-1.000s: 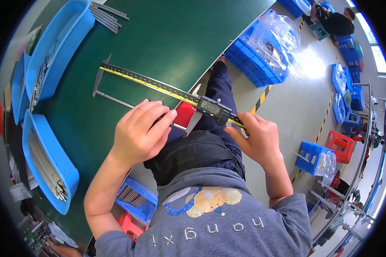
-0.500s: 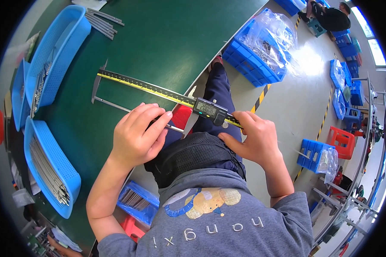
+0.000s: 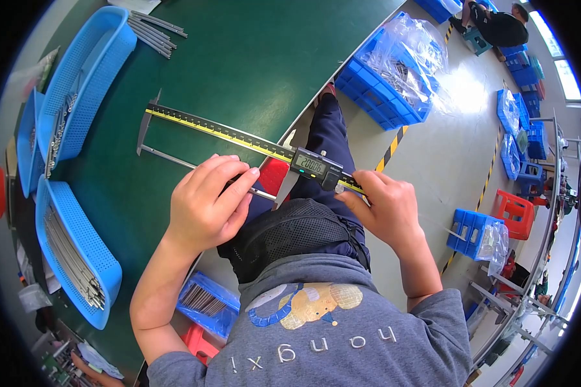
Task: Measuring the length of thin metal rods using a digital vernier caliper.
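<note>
slantwise to lower right: rod [image 3: 168, 157] in left hand's [image 3: 206, 200] pinch, caliper [image 3: 239, 137] in right hand's [image 3: 391, 204]

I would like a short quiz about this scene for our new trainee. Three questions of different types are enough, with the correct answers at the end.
1. True or false: the long jaws of the digital caliper are closed against each other.

2. Multiple choice: what does the left hand hold?
a) a red stool
b) a thin metal rod
c) a clear plastic bag

3. Fill in the colour: the loose grey rods lie on a ____ table.

Key:
1. False; they stand wide apart, with the thin metal rod between them.
2. b
3. green
</note>
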`<state>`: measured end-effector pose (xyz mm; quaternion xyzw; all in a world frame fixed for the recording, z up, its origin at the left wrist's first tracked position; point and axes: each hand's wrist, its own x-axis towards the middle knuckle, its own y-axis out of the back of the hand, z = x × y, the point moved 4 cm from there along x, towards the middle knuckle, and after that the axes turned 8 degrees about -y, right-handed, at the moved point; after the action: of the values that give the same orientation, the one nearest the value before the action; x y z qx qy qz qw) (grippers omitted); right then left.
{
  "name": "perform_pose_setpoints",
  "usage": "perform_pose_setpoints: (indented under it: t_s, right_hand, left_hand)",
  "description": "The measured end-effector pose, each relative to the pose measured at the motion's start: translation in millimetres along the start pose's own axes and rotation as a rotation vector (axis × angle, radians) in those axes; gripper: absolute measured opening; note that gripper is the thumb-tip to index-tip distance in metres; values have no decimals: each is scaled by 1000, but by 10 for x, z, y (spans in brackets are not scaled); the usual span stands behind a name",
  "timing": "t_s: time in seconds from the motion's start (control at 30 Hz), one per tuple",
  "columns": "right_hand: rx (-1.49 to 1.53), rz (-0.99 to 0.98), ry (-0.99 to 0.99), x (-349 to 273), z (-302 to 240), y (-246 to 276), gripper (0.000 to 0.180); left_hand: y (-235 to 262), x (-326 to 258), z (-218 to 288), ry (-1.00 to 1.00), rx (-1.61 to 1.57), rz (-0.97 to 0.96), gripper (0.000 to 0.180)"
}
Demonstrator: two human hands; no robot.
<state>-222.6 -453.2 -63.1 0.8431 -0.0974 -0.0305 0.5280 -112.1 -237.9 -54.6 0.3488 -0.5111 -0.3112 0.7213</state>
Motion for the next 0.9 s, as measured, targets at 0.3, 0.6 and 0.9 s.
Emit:
perform_pose_setpoints:
  t_s: [0.3, 0.6, 0.9]
  right_hand:
    - [10, 1, -29, -1, -17, -3, 30]
    - [10, -40, -50, -2, -37, 11, 38]
    - [10, -45, -41, 23, -74, 33, 36]
  left_hand:
    - [-5, -12, 0, 10, -2, -8, 34]
    - [4, -9, 15, 10, -5, -8, 34]
    - [42, 2, 13, 15, 6, 1, 33]
